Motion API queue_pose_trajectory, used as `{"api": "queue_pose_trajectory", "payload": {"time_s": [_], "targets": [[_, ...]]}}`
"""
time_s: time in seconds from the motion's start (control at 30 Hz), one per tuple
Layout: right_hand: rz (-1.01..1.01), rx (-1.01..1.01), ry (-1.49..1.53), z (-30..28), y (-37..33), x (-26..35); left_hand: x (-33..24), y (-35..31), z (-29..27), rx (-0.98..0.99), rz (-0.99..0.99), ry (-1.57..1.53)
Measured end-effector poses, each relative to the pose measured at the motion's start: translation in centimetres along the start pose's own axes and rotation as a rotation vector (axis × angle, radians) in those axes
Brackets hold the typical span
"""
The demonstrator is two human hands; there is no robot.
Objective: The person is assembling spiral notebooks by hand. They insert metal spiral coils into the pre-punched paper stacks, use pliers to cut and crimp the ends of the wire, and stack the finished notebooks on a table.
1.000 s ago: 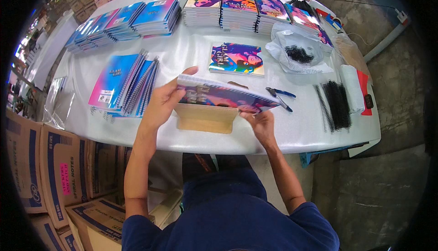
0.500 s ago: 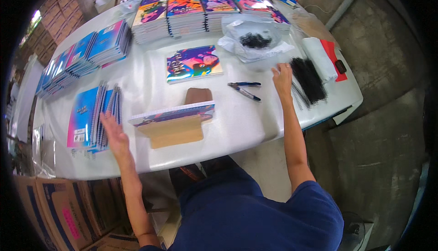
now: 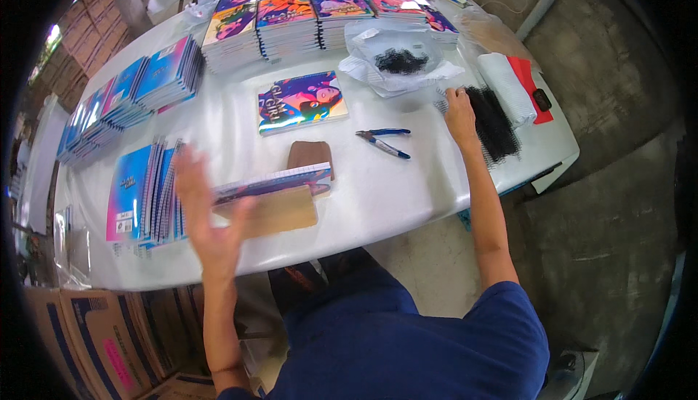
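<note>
My left hand [image 3: 206, 215], blurred by motion, hovers open with nothing in it, thumb spread from the fingers. It is between a small stack of blue-and-pink notebooks [image 3: 138, 189] and an unbound notebook [image 3: 276, 185] propped on edge against a tan wooden block [image 3: 283, 212]. On the right, my right hand [image 3: 461, 118] pinches a black spiral binding coil, blurred at its fingertips, beside a pile of black coils [image 3: 494, 125]. Blue-handled pliers [image 3: 385, 142] lie spread in front of me. A colourful notebook [image 3: 302, 102] lies flat beyond the brown block [image 3: 310, 154].
Tall stacks of bound notebooks [image 3: 287, 37] stand at the back, with more blue stacks [image 3: 149, 84] at the left. A plastic bag [image 3: 363, 45] holds black trimmings. A white roll [image 3: 505, 87] and red piece [image 3: 533, 91] lie far right. Cartons [image 3: 102, 342] sit below the table's left edge.
My left hand has moved right, away from the blue notebook stack toward the propped notebook. My right hand has shifted to the coil pile and closed on a coil.
</note>
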State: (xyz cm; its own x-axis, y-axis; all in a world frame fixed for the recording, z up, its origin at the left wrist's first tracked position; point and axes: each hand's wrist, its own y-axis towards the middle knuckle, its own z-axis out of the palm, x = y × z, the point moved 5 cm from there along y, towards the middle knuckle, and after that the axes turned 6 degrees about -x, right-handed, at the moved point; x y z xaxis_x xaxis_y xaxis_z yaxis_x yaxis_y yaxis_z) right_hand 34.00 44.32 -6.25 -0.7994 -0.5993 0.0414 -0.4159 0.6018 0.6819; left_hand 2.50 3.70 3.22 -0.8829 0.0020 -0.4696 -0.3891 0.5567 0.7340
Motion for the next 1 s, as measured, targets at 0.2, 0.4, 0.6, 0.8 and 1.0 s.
{"api": "queue_pose_trajectory", "payload": {"time_s": [0.2,0.4,0.6,0.8,1.0], "targets": [[0.07,0.447,0.974,-8.3,-0.4,18.5,-5.4,1.9,7.1,0.269,0.203,0.308],[0.127,0.7,1.261,-10.2,-2.7,22.9,-4.7,1.3,9.1,0.389,0.243,0.352],[0.045,0.779,1.389,-10.5,-2.5,23.2,-4.6,1.0,9.0,0.468,0.177,0.31],[-0.022,0.727,1.315,-11.5,-2.3,23.9,-4.7,0.9,8.7,0.453,0.171,0.316],[-0.224,0.612,1.167,-11.8,-2.6,23.9,-5.3,0.5,8.5,0.451,0.214,0.321]]}}
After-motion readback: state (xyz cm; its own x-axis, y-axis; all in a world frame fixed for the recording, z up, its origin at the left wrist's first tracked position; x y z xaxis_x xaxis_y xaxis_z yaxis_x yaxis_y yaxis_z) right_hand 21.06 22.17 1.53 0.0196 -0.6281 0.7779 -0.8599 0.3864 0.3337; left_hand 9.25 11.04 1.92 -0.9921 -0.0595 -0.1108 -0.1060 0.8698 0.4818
